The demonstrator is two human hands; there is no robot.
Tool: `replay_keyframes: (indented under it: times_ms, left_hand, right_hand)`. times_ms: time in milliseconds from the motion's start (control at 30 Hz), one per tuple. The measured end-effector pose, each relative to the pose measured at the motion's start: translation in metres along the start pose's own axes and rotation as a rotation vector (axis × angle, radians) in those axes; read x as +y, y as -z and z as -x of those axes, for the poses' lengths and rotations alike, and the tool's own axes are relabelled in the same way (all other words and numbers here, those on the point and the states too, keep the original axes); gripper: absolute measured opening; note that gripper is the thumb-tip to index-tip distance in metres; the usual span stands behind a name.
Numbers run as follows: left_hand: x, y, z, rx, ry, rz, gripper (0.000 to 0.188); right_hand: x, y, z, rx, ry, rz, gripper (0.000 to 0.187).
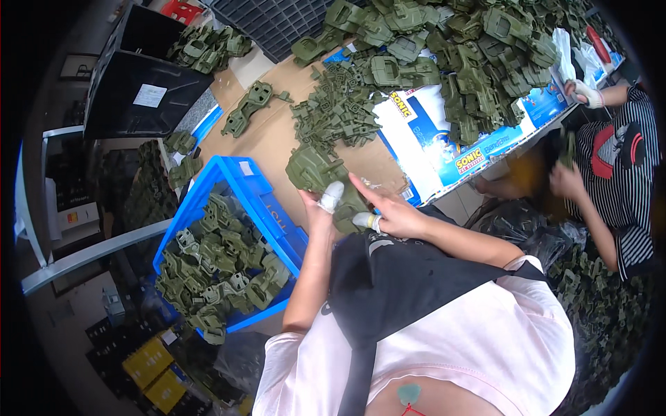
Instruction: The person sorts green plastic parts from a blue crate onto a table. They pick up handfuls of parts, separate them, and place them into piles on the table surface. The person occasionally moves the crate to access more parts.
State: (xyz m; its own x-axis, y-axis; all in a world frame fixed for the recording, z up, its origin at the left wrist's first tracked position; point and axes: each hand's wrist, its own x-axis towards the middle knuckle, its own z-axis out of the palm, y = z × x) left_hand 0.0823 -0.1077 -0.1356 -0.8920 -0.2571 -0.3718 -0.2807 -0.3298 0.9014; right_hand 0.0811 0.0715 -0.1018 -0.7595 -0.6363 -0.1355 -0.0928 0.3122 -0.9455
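An olive-green moulded plastic toy vehicle body (pixel 312 168) is held up before my chest, above the near edge of the cardboard-covered table. My left hand (pixel 320 208) grips its left side, the thumb in a white finger cover pressed on top. At the near end of the piece is my right hand (pixel 399 216), its white-wrapped thumb against the plastic and its index finger stretched along the right side. The right hand's other fingers are mostly hidden. Just beyond lies a heap of small green plastic parts (pixel 333 104).
A blue crate (pixel 236 170) full of green bodies stands at my left. More bodies are piled (pixel 479 41) at the far right on printed cardboard (pixel 430 159). A longer green piece (pixel 248 107) lies on brown cardboard (pixel 270 139). A co-worker in a striped shirt (pixel 617 180) is at right.
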Motion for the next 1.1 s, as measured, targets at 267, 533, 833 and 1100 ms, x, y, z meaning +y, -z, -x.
replay_keyframes:
  times_ms: [267, 533, 833, 1100]
  left_hand:
    - [0.013, -0.003, 0.009, 0.066, -0.163, 0.108, 0.067]
    - [0.032, 0.015, 0.01, 0.03, -0.667, -0.469, 0.081]
    - [0.042, -0.022, 0.028, -1.026, -0.216, -1.269, 0.072]
    - [0.039, -0.018, 0.03, -1.02, -0.111, -1.109, 0.078]
  right_hand:
    - [0.012, 0.005, -0.002, 0.084, -0.027, -0.682, 0.075]
    - [0.019, 0.046, -0.002, 0.004, -0.087, -0.315, 0.063]
    - [-0.004, 0.047, 0.039, -0.304, 0.04, 0.614, 0.059]
    - [0.003, 0.048, 0.04, -0.322, -0.084, 0.351, 0.059]
